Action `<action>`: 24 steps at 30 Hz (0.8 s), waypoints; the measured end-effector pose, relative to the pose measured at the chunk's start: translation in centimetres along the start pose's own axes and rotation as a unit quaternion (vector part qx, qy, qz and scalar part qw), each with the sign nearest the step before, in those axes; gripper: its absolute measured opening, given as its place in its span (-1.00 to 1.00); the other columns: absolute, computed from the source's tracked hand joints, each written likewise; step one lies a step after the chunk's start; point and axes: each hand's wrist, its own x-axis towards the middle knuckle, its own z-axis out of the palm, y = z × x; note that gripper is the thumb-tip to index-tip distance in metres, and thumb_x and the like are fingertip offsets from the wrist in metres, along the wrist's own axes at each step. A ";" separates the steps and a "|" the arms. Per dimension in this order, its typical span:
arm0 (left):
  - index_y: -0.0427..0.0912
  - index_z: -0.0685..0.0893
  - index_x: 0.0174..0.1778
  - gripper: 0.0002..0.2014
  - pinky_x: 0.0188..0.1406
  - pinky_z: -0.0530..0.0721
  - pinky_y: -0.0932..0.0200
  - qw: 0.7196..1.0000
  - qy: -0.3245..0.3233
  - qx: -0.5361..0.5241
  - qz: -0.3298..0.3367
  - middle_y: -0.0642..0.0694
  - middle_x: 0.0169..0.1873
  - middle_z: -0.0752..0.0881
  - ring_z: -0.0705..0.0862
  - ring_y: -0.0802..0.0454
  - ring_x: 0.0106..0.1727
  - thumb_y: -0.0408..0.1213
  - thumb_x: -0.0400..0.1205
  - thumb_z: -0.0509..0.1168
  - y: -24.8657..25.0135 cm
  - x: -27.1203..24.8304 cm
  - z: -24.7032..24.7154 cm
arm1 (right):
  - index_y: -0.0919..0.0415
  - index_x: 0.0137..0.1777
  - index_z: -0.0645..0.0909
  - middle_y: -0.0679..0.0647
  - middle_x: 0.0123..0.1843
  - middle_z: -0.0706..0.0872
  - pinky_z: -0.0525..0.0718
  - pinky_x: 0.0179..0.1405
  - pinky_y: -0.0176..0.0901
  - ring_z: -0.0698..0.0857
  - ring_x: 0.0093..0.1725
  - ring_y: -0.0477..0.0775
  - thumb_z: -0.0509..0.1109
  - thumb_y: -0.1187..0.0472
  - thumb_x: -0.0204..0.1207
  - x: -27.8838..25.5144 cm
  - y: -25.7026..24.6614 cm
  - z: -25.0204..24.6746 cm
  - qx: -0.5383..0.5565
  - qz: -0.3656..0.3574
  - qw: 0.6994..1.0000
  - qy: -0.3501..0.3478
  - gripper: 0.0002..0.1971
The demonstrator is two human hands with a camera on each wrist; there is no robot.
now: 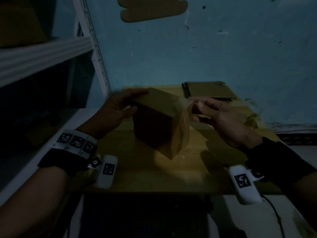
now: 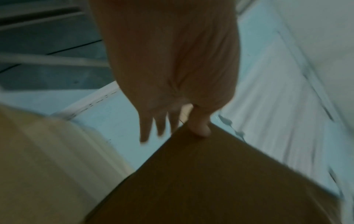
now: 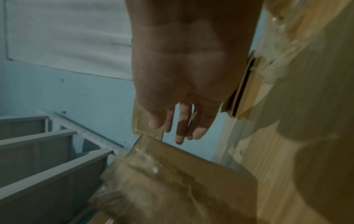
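Note:
A brown cardboard box hangs tilted above the wooden table, one corner pointing down. My left hand grips its upper left end, thumb on the near face and fingers over the far edge. In the left wrist view the thumb presses on the box at its corner. Clear tape runs down the box's right side. My right hand pinches the tape's loose end at the top right corner. The right wrist view shows that tape end behind the thumb, above the taped box.
Flattened cardboard lies at the table's far edge against the blue wall. Crumpled tape scraps sit at the table's right edge. A white metal shelf rack stands at the left. A cardboard cutout hangs on the wall.

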 end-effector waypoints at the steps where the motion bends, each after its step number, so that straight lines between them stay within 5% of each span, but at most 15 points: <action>1: -0.01 0.55 0.47 -0.47 0.55 0.48 0.24 1.000 0.017 0.022 0.003 0.12 0.49 0.54 0.48 0.36 0.51 -0.63 0.68 0.23 -0.2 0.1 0.0 | 0.17 0.42 0.66 0.10 0.29 0.80 0.70 0.32 0.04 0.74 0.34 0.08 0.30 0.18 0.72 -0.1 -0.3 0.2 -0.006 -0.014 1.000 0.004 -0.69; 4: -0.01 0.59 0.50 -0.42 0.66 0.26 0.16 0.994 0.045 0.100 0.015 0.04 0.67 0.36 0.24 0.18 0.70 -0.66 0.65 0.28 -0.3 0.7 0.0 | 0.16 0.36 0.71 0.15 0.19 0.83 0.73 0.32 0.08 0.76 0.27 0.17 0.38 0.22 0.65 -0.1 -0.9 0.8 -0.029 -0.059 0.998 0.022 -0.69; 8: -0.12 0.56 0.55 -0.33 0.69 0.13 0.30 0.984 -0.014 0.162 0.068 0.01 0.67 0.37 0.16 0.11 0.74 -0.70 0.53 0.37 0.2 1.3 0.9 | 0.19 0.28 0.74 0.14 0.20 0.83 0.75 0.28 -0.02 0.76 0.26 0.18 0.42 0.28 0.61 0.0 -1.1 1.3 -0.027 -0.095 0.995 0.021 -0.73; 12: -0.06 0.56 0.54 -0.32 0.68 0.18 0.04 0.983 -0.035 0.167 0.070 0.05 0.65 0.40 0.12 0.11 0.76 -0.44 0.45 0.47 0.1 1.3 1.8 | 0.22 0.25 0.75 0.11 0.14 0.85 0.75 0.13 -0.19 0.80 0.16 0.07 0.48 0.21 0.50 0.0 -1.2 1.3 -0.021 -0.114 0.993 0.015 -0.68; 19: -0.02 0.53 0.54 -0.31 0.71 0.19 -0.26 0.982 -0.044 0.169 0.067 0.07 0.67 0.37 0.10 0.06 0.77 -0.43 0.46 0.52 -0.5 1.4 2.0 | 0.26 0.08 0.74 0.02 -0.14 0.79 0.77 0.05 -0.18 0.76 -0.08 -0.04 0.53 0.18 0.39 0.4 -1.5 1.2 0.004 -0.100 0.995 0.002 -0.72; 24: -0.01 0.52 0.56 -0.25 0.71 0.20 -0.24 0.980 -0.058 0.174 0.073 0.10 0.67 0.36 0.13 0.11 0.75 0.00 0.41 0.52 0.0 1.3 1.9 | 0.27 -0.02 0.70 0.02 -0.20 0.72 0.69 0.11 -0.07 0.67 -0.11 -0.02 0.51 0.18 0.37 0.6 -1.5 1.3 0.015 -0.081 0.997 -0.010 -0.77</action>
